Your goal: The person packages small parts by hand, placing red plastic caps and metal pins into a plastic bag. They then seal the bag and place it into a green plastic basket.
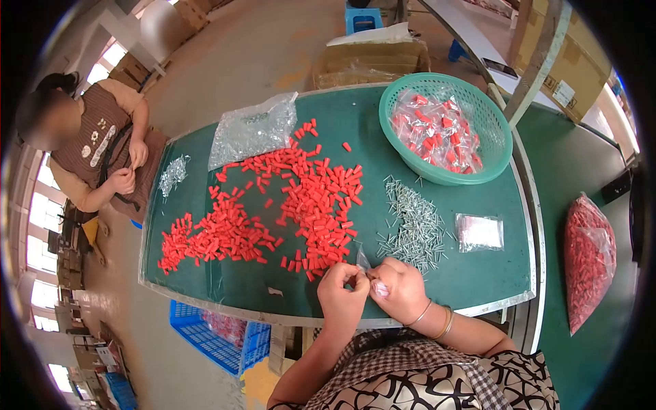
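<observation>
My left hand point(342, 295) and my right hand point(398, 290) meet at the near edge of the green table point(478, 273), both pinching a small clear plastic bag point(365, 263) between them. What is inside the bag is too small to tell. Just beyond my hands lies a spread of red plastic caps point(314, 198), and to its right a heap of small metal screws point(413, 225). A stack of small clear bags point(480, 232) lies right of the screws.
A green basket point(502, 147) at the far right holds bagged red caps. A clear bag of screws point(253, 130) lies at the far side. Another person point(102, 150) sits at the left end by more screws point(173, 174). A blue crate point(205, 338) stands under the table; a red-cap bag point(588, 260) lies right.
</observation>
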